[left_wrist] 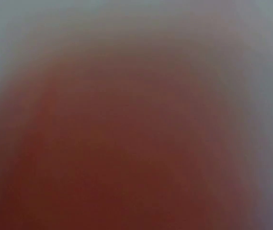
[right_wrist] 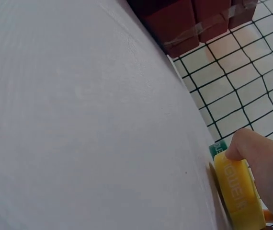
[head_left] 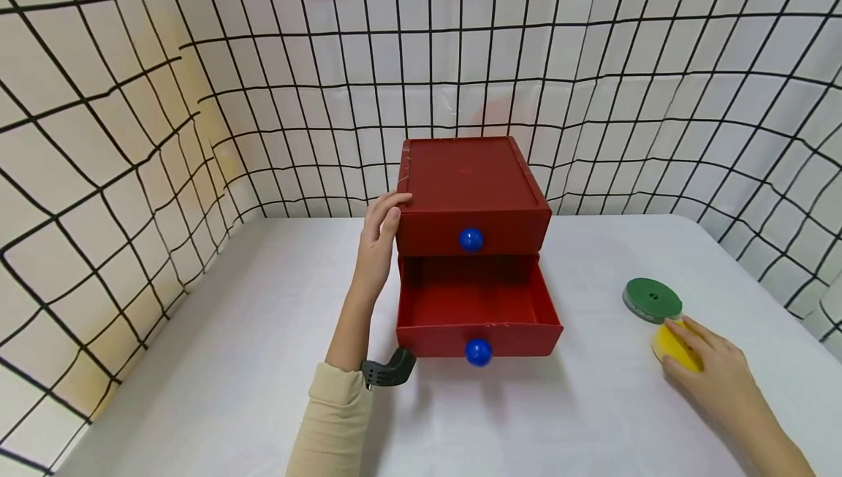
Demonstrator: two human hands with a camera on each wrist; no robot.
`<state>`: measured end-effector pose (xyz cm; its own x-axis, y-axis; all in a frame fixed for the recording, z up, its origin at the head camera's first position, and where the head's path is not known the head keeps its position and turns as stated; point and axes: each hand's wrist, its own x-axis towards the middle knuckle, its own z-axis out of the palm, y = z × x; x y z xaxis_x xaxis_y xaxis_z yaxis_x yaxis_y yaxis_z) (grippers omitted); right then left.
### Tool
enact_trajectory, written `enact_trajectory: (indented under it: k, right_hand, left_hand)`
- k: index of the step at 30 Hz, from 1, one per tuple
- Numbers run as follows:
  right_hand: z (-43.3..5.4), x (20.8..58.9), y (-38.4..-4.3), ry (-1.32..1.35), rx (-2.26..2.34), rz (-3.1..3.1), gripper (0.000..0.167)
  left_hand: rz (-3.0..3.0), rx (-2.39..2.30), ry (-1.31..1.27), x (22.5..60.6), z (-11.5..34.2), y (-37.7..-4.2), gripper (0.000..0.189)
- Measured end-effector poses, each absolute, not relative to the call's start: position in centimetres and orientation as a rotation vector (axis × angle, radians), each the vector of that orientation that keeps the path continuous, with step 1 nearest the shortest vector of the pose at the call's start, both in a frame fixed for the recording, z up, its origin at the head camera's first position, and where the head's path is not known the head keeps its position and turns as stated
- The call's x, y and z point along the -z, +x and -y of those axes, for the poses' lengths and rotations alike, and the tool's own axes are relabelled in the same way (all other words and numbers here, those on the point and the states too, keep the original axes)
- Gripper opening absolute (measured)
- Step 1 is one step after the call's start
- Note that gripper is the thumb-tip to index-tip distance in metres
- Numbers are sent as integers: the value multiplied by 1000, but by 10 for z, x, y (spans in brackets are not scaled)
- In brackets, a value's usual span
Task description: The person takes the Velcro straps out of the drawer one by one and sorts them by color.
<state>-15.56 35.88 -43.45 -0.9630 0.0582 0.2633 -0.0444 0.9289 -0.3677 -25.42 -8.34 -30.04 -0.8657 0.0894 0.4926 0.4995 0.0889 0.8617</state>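
Your right hand (head_left: 717,371) pinches the yellow roll (head_left: 672,347) just beside the green roll (head_left: 647,298), right of the red drawer unit (head_left: 467,174); your left hand (head_left: 376,250) rests, fingers loosely extended, on its left edge, how firmly the blurred wrist view hides. An even pinch should lift cleanest.

The boxy red two-drawer cabinet (head_left: 460,177) looks like smooth plastic with a soft sheen, pale scuffs marking its edges, and its round blue knobs (head_left: 471,239) look like glossy plastic. The flat yellow disc (right_wrist: 237,194) and flat green disc (head_left: 651,298) appear smooth and plastic-like. The white bench (head_left: 197,360) has a matt, cloth-like surface; the beige sleeve (head_left: 332,418) is matt cloth.
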Motion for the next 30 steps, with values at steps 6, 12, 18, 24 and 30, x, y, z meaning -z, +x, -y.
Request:
enact_trajectory:
  k: [6,12,18,24,30]
  right_hand:
    - [-358,435,-160,-14,-595,2781,56]
    - [-361,438,-161,-48,-616,2769,55]
    - [-365,440,-164,-72,-601,2775,54]
    - [-366,442,-166,-78,-593,2772,53]
    - [-369,443,-170,-83,-525,2810,55]
  left_hand:
    - [2040,1860,-577,305,85,-258,33]
    - [2009,1849,-615,316,86,-271,37]
    - [2016,1879,-597,302,84,-257,32]
    - [2033,1871,-592,300,83,-255,32]
    - [2028,1865,-597,301,84,-257,32]
